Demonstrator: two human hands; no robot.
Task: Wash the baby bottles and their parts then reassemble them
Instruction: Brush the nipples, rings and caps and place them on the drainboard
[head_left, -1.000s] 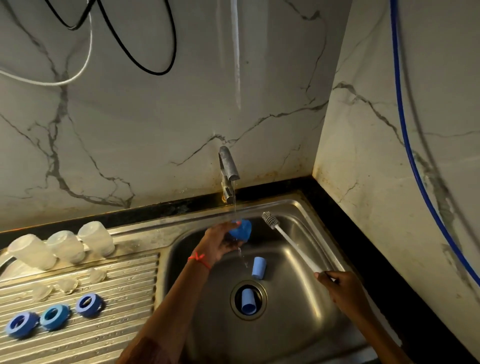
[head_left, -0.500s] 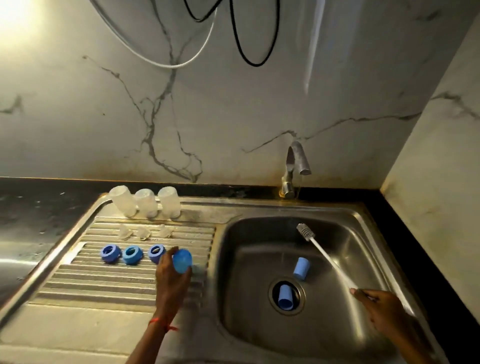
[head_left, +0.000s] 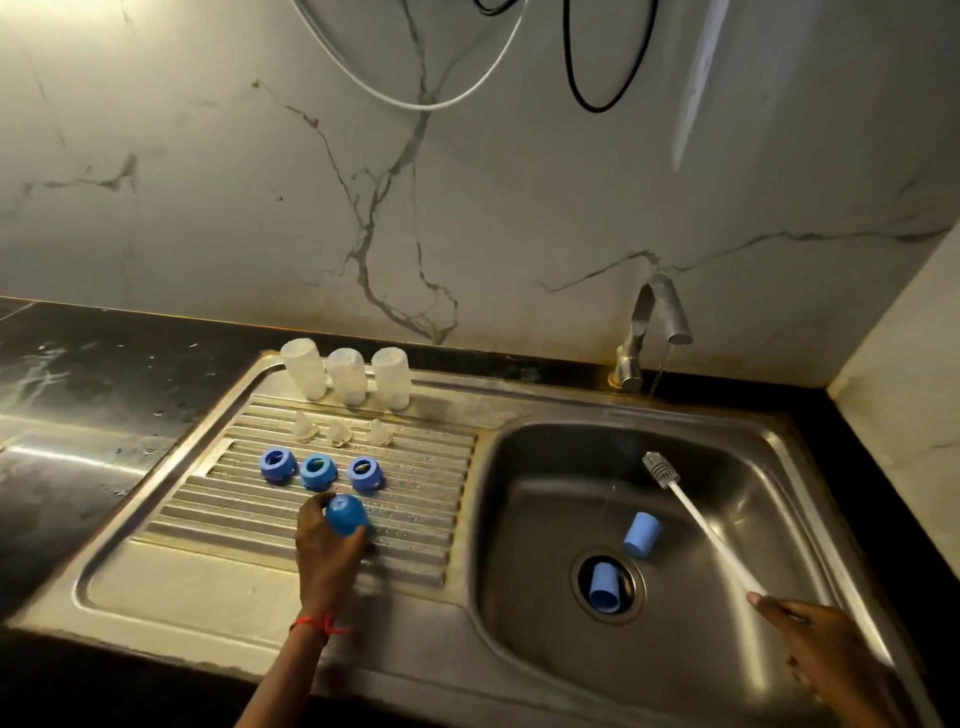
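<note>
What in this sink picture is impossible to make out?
Head view, the only one:
Blue cap: its far side, covered by the left hand that grips it.
Bottle brush: handle end, hidden inside the right hand.
Three clear teats on the drainboard: too small and faint for detail.
Light blue cap in the drain: how deep it sits, shadowed.

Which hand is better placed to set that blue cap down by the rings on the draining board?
Left. The left hand grips the blue cap over the draining board, right in front of the three blue rings. The right hand is off over the sink, holding the brush.
</note>
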